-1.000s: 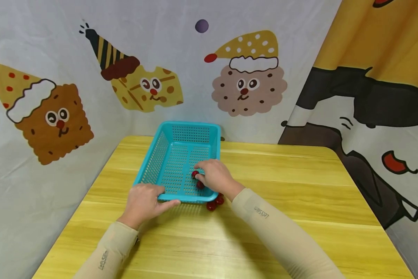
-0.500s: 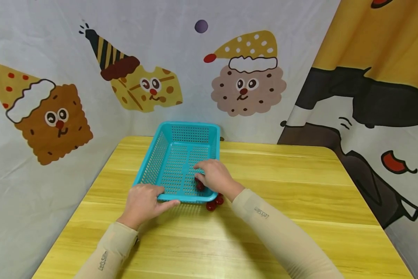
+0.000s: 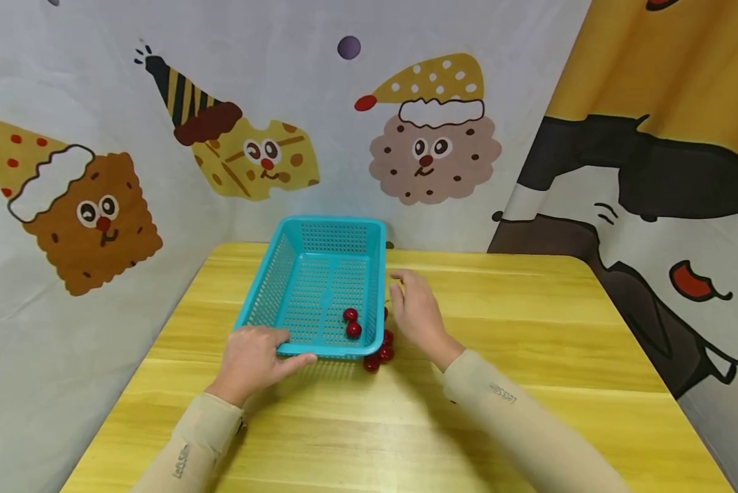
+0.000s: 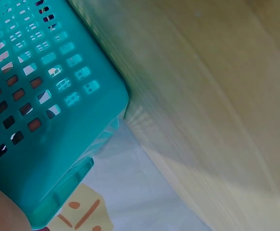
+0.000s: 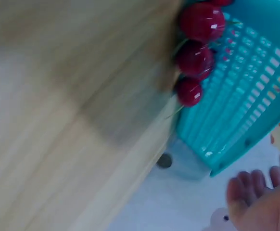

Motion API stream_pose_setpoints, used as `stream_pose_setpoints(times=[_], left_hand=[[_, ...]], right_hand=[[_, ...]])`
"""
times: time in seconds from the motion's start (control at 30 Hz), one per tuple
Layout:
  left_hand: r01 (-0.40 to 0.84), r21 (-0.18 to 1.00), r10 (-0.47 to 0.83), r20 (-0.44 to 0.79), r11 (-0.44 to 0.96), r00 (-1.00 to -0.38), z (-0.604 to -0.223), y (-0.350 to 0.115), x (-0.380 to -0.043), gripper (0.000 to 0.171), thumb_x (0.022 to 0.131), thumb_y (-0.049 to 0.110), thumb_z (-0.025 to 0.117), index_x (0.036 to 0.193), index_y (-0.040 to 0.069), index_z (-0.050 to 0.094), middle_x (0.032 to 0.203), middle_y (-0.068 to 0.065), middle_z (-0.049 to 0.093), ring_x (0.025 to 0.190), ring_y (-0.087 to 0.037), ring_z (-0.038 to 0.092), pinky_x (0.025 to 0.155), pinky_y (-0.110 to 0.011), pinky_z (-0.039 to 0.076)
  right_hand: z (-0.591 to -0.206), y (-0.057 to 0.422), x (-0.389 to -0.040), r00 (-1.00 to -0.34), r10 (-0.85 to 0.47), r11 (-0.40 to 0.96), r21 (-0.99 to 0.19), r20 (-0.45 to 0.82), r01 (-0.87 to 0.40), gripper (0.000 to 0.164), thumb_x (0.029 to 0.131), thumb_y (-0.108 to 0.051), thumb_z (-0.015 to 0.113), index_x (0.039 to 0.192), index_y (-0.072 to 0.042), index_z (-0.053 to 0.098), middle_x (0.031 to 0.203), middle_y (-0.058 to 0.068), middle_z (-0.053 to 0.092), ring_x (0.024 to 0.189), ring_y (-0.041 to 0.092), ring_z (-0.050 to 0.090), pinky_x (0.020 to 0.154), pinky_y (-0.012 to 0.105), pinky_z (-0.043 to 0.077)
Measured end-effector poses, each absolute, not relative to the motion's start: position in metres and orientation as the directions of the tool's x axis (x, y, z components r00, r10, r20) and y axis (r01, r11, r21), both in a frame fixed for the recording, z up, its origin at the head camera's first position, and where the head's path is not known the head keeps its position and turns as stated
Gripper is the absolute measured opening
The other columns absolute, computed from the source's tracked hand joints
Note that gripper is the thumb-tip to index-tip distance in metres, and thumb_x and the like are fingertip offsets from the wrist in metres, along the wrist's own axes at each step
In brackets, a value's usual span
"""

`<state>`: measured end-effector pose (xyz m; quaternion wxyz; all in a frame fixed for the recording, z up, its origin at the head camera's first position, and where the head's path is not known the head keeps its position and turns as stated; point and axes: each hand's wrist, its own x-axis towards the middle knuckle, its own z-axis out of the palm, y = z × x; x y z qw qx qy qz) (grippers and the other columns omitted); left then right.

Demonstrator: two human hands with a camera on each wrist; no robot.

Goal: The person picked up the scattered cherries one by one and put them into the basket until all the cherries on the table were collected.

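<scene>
A turquoise perforated plastic basket (image 3: pixel 326 352) stands toward the back of the table. My left hand (image 3: pixel 253 359) grips its near left rim, thumb lying along the front side. Two dark red cherries (image 3: pixel 353 330) lie inside, near the front right corner. Several more cherries (image 3: pixel 385 353) are on the table against the basket's right wall; the right wrist view shows these cherries (image 5: pixel 201 22) with thin stems. My right hand (image 3: pixel 420 311) is just right of the basket, above the table, fingers loosely bent and holding nothing.
The yellow wood-grain table (image 3: pixel 529 329) extends to the right and toward the front. Behind it hangs a pale cloth (image 3: pixel 338 157) with cartoon prints, close to the table's back edge.
My right hand has let go of a cherry inside the basket and moved right, out over the basket's side. The left hand has stayed on the rim.
</scene>
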<state>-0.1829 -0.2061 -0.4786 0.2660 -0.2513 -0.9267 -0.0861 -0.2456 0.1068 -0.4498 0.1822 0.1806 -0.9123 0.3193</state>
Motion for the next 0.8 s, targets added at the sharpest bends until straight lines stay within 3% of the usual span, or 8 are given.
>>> stream_pose_setpoints(times=[0.13,0.37,0.53,0.8], left_hand=[[0.51,0.025,0.417,0.542,0.86,-0.73,-0.478,-0.207,-0.182,0.065,0.072,0.079,0.062,0.055,0.026,0.028,0.048,0.011,0.021,0.04,-0.011,0.023,0.037,-0.027,0.019],[0.511,0.014,0.42,0.552,0.859,-0.721,-0.478,-0.207,-0.183,0.066,0.072,0.079,0.061,0.055,0.025,0.026,0.048,0.011,0.02,0.04,-0.011,0.023,0.037,-0.028,0.02],[0.5,0.002,0.422,0.533,0.866,-0.733,-0.481,-0.207,-0.183,0.067,0.072,0.081,0.059,0.055,0.025,0.027,0.048,0.011,0.02,0.041,-0.01,0.024,0.037,-0.027,0.019],[0.501,0.003,0.42,0.54,0.866,-0.729,-0.48,-0.207,-0.183,0.066,0.074,0.081,0.058,0.055,0.025,0.028,0.048,0.011,0.021,0.04,-0.01,0.025,0.036,-0.027,0.02]], right_hand=[[-0.458,0.132,-0.23,-0.903,-0.289,0.779,-0.471,0.317,-0.414,0.027,0.1,-0.017,0.059,0.122,-0.002,0.059,0.119,0.012,0.059,0.103,0.023,0.054,0.085,0.044,0.052],[-0.478,0.147,-0.207,-0.762,-0.576,0.737,-0.217,0.294,-0.641,0.038,0.09,-0.026,0.073,0.122,-0.008,0.062,0.119,0.01,0.06,0.11,0.024,0.053,0.094,0.044,0.048],[-0.485,0.144,-0.206,-0.715,-0.631,0.697,-0.183,0.302,-0.693,0.04,0.086,-0.025,0.077,0.12,-0.008,0.064,0.118,0.012,0.06,0.108,0.027,0.053,0.094,0.046,0.047],[-0.492,0.138,-0.206,-0.699,-0.657,0.687,-0.157,0.281,-0.709,0.042,0.086,-0.026,0.077,0.12,-0.006,0.063,0.115,0.012,0.06,0.101,0.026,0.057,0.09,0.045,0.05]])
